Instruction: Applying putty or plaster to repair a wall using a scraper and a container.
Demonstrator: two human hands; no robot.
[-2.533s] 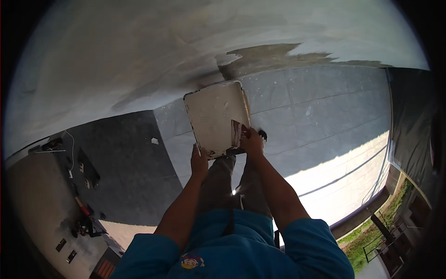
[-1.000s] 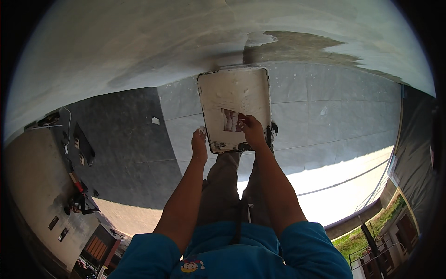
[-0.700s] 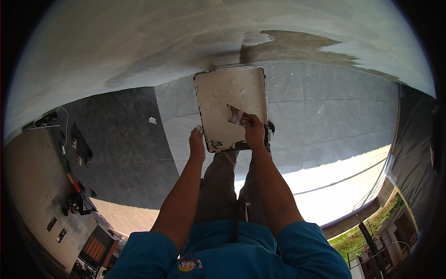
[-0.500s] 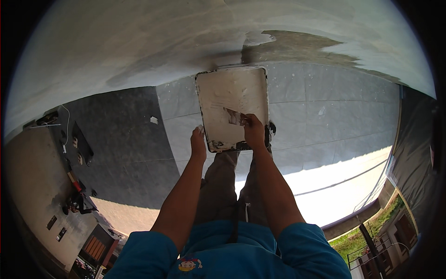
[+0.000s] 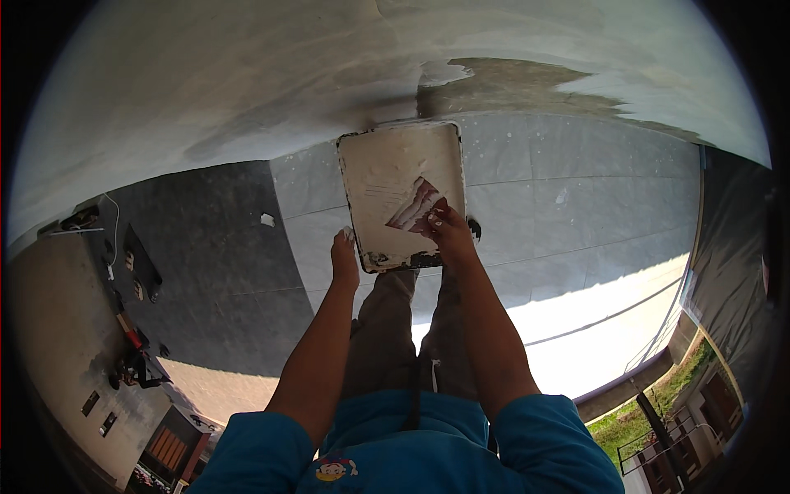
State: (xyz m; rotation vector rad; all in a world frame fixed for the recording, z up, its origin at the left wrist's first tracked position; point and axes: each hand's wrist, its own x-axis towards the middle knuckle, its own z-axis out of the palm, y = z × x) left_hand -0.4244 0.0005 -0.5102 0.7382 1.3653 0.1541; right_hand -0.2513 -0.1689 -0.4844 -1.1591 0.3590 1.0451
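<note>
A rectangular tray (image 5: 383, 165) with a dark, smeared rim stands below me, in front of my legs, spread with off-white putty. My right hand (image 5: 449, 235) pinches a flat putty spreader (image 5: 405, 216) over the tray. The spreader is a thin reddish-brown blade with white putty across its face, tilted to the left. At the tray's left edge is my left hand (image 5: 344, 259), fingers pressed together. Something whitish shows at its fingertips, too small to make out. Whether this hand touches the rim, I cannot tell.
A wall (image 5: 247, 90) rises ahead, with a bare brown-grey patch (image 5: 510, 86) beside whiter coating. Grey sheeting (image 5: 592, 189) covers the floor to the right; dark floor (image 5: 214, 247) lies left, with a small white piece (image 5: 267, 220). Sandals (image 5: 137, 288) and a cable (image 5: 115, 222) lie far left.
The spreader has turned in my right hand, and its putty-streaked face now shows more. The tray and both hands sit slightly further left in view.
</note>
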